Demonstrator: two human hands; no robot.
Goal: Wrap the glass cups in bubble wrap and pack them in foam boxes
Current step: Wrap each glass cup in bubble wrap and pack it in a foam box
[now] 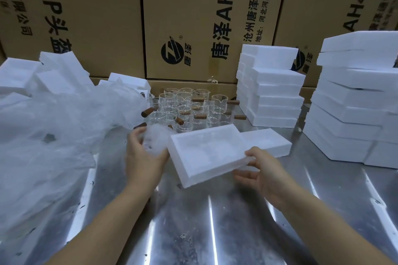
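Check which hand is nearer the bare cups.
Left. The left hand, gripping a wrapped cup, is just in front of the bare cups; the right hand, holding the foam box, is farther off.

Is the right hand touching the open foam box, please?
Touching: head view shows the right hand pinching the open foam box at its corner.

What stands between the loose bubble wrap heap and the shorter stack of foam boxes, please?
In the head view, a cluster of glass cups with wooden handles stands there on the metal table.
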